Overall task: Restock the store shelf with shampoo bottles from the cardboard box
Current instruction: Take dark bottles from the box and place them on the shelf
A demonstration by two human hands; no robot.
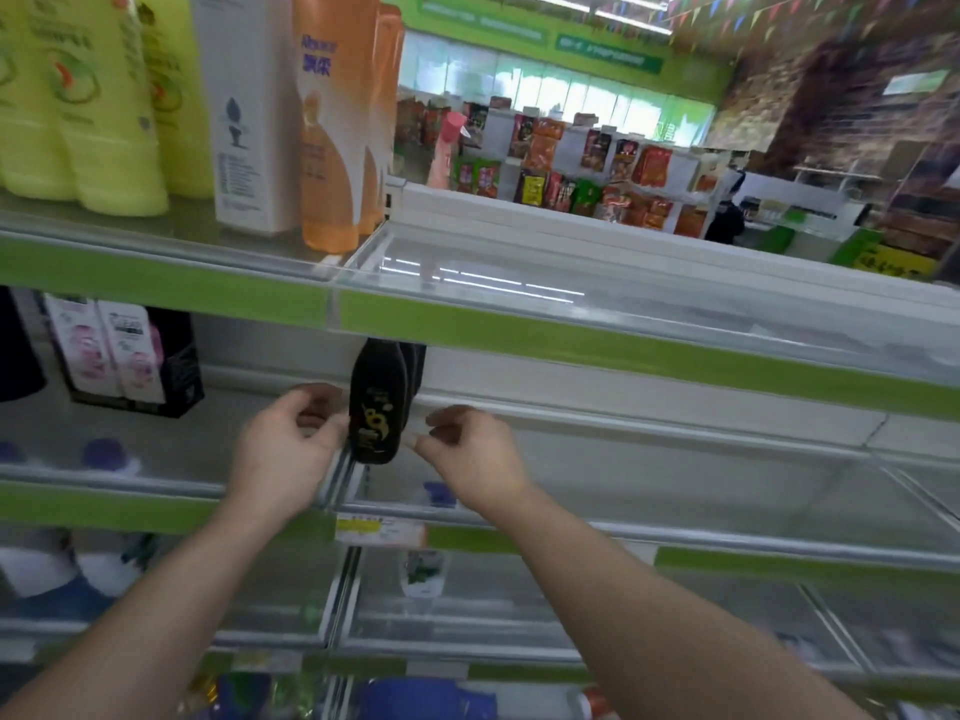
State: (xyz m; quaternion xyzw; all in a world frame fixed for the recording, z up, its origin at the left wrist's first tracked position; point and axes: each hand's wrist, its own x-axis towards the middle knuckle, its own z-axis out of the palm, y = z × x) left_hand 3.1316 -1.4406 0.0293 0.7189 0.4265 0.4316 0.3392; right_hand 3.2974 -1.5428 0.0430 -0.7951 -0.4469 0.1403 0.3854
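Note:
A black shampoo bottle [376,407] with a gold label stands upright on the middle shelf [649,449], at its front edge, and a second dark bottle [417,368] stands just behind it. My left hand [291,444] is at the bottle's left side, its loosely curled fingertips against it. My right hand [467,449] hovers just right of the bottle with its fingers loosely curled, and it holds nothing. No cardboard box is in view.
The top shelf holds yellow bottles [104,96], a white carton [249,111] and orange bottles [337,122]. A black pack of pink-and-white bottles [124,356] stands at the middle shelf's left. Purple-capped bottles [104,454] show below. Clear rails [623,314] edge each shelf. Snack racks [571,163] stand behind.

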